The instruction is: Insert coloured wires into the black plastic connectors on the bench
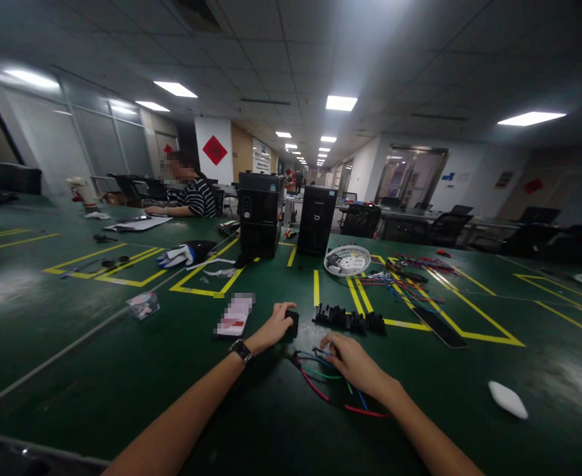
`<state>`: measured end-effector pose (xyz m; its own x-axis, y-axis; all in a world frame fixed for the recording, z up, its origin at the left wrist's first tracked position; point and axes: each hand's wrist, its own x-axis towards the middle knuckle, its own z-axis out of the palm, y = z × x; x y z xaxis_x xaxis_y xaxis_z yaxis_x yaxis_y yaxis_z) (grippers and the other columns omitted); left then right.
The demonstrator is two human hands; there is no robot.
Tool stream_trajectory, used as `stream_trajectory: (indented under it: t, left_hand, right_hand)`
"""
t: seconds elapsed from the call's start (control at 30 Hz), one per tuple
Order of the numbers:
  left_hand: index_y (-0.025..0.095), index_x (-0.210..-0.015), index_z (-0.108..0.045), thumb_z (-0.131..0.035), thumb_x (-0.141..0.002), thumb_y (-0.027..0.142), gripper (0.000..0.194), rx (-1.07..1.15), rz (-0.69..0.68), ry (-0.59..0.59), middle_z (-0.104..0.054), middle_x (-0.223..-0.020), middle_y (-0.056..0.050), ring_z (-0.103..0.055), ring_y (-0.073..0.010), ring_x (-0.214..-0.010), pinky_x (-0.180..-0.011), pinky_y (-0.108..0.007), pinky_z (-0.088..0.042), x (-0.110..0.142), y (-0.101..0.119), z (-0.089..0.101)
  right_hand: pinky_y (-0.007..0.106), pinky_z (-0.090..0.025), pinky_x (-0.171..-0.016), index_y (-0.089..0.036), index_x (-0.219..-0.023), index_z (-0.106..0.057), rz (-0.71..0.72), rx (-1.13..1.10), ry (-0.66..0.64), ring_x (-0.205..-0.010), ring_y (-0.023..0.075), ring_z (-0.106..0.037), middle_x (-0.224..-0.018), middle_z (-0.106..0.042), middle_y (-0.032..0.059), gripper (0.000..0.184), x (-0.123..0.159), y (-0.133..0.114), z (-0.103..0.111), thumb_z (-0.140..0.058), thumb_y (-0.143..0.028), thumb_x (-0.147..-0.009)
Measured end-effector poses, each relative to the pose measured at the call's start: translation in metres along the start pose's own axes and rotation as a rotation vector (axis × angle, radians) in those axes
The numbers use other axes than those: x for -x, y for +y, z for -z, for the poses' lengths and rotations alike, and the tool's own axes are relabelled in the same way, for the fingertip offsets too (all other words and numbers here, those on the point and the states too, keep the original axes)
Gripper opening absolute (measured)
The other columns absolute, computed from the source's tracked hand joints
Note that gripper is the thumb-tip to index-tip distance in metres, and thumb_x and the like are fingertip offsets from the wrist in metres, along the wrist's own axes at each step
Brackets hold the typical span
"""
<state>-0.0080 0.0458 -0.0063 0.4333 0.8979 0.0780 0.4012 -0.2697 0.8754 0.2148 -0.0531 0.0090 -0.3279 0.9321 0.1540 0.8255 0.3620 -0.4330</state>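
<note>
My left hand (271,328), with a watch (242,350) at the wrist, has its fingers closed on a small black block (293,323) at the table's middle. To its right, my right hand (349,358) pinches a thin wire near its dark end. Beneath and around that hand lie loose wires (319,387) in red, blue and green. Just beyond the right hand stands a row of black plastic blocks (347,318). Left of the left hand lies a flat pale thing with a blurred surface (236,314).
Two black computer cases (259,218) stand ahead. A white round basket (347,261) and tangled wires (422,268) sit to the right, with a white rounded object (507,399) nearer. Gloves (178,256) and a plastic bag (143,305) lie left. A person (191,195) sits across the table.
</note>
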Motion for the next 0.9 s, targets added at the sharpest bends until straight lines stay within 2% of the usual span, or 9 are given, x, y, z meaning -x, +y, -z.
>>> stream_trajectory:
  t: [0.13, 0.23, 0.37, 0.47, 0.53, 0.63, 0.7, 0.8, 0.9]
  left_hand:
    - [0.011, -0.134, -0.040, -0.047, -0.078, 0.020, 0.057, 0.007, -0.001, 0.044, -0.043, -0.127, -0.014, -0.047, -0.0208, -0.116, -0.104, -0.030, -0.034, 0.000, -0.001, -0.001]
    - [0.011, -0.132, -0.045, -0.054, -0.073, 0.019, 0.060, 0.054, -0.003, 0.057, -0.047, -0.125, -0.016, -0.053, -0.0229, -0.108, -0.097, -0.032, -0.041, -0.001, -0.002, 0.001]
    - [0.011, -0.129, -0.048, -0.066, -0.065, 0.019, 0.067, 0.155, 0.008, -0.038, -0.057, -0.117, -0.015, -0.058, -0.0222, -0.099, -0.090, -0.034, -0.045, -0.005, -0.006, 0.007]
    - [0.011, -0.133, -0.041, -0.073, -0.059, 0.015, 0.080, 0.324, 0.003, -0.111, -0.062, -0.111, -0.013, -0.061, -0.0198, -0.094, -0.085, -0.033, -0.047, -0.006, -0.006, 0.007]
    - [0.010, -0.126, -0.049, -0.074, -0.059, 0.014, 0.072, 0.428, 0.005, -0.089, -0.064, -0.108, -0.013, -0.062, -0.0191, -0.091, -0.081, -0.032, -0.048, -0.007, -0.005, 0.004]
    - [0.010, -0.106, -0.062, -0.072, -0.059, 0.009, 0.048, 0.591, -0.010, -0.007, -0.067, -0.100, -0.010, -0.062, -0.0173, -0.088, -0.079, -0.029, -0.048, -0.011, -0.004, 0.000]
    - [0.009, -0.097, -0.064, -0.069, -0.061, 0.005, 0.037, 0.724, 0.009, 0.055, -0.067, -0.094, -0.010, -0.062, -0.0157, -0.084, -0.079, -0.028, -0.048, -0.015, -0.003, -0.002]
    - [0.010, -0.098, -0.059, -0.064, -0.065, 0.002, 0.034, 0.936, 0.081, 0.138, -0.066, -0.092, -0.010, -0.064, -0.0148, -0.081, -0.078, -0.029, -0.049, -0.013, 0.001, -0.002]
    - [0.018, -0.109, -0.045, -0.061, -0.070, 0.005, 0.045, 1.102, 0.137, 0.090, -0.065, -0.106, -0.011, -0.067, -0.0190, -0.082, -0.076, -0.040, -0.053, -0.001, 0.008, -0.002]
  right_hand:
    - [0.027, -0.044, -0.074, -0.023, -0.115, -0.059, 0.013, -0.072, 0.025, -0.082, 0.0187, -0.060, -0.090, -0.063, 0.0043, 0.037, -0.002, 0.005, -0.002, -0.055, -0.016, -0.079]
    - [0.030, -0.048, -0.079, -0.024, -0.108, -0.065, 0.044, -0.112, 0.018, -0.088, 0.0208, -0.062, -0.094, -0.066, 0.0073, 0.030, -0.007, 0.015, -0.005, -0.054, -0.020, -0.080]
    - [0.032, -0.049, -0.088, -0.022, -0.105, -0.068, 0.128, -0.109, 0.037, -0.099, 0.0227, -0.063, -0.106, -0.067, 0.0113, 0.030, -0.015, 0.031, -0.004, -0.047, -0.028, -0.085]
    - [0.035, -0.047, -0.095, -0.020, -0.113, -0.066, 0.138, -0.094, 0.182, -0.111, 0.0249, -0.059, -0.122, -0.062, 0.0122, 0.037, -0.016, 0.035, 0.005, -0.048, -0.031, -0.083]
    - [0.036, -0.050, -0.090, -0.020, -0.117, -0.064, 0.068, -0.112, 0.260, -0.105, 0.0262, -0.063, -0.118, -0.065, 0.0120, 0.042, -0.016, 0.035, 0.012, -0.051, -0.034, -0.080]
    - [0.034, -0.055, -0.074, -0.016, -0.113, -0.065, -0.101, -0.218, 0.270, -0.082, 0.0254, -0.069, -0.092, -0.073, 0.0116, 0.046, -0.018, 0.034, 0.022, -0.052, -0.043, -0.079]
    - [0.032, -0.054, -0.063, -0.012, -0.109, -0.066, -0.171, -0.305, 0.270, -0.069, 0.0236, -0.068, -0.077, -0.072, 0.0104, 0.049, -0.022, 0.028, 0.028, -0.051, -0.048, -0.079]
    - [0.028, -0.049, -0.050, -0.011, -0.110, -0.065, -0.173, -0.341, 0.291, -0.052, 0.0191, -0.062, -0.062, -0.068, 0.0058, 0.051, -0.030, 0.005, 0.034, -0.051, -0.050, -0.080]
    - [0.028, -0.048, -0.054, -0.016, -0.103, -0.069, -0.098, -0.270, 0.368, -0.056, 0.0183, -0.062, -0.067, -0.070, 0.0049, 0.040, -0.040, -0.026, 0.032, -0.052, -0.044, -0.081]
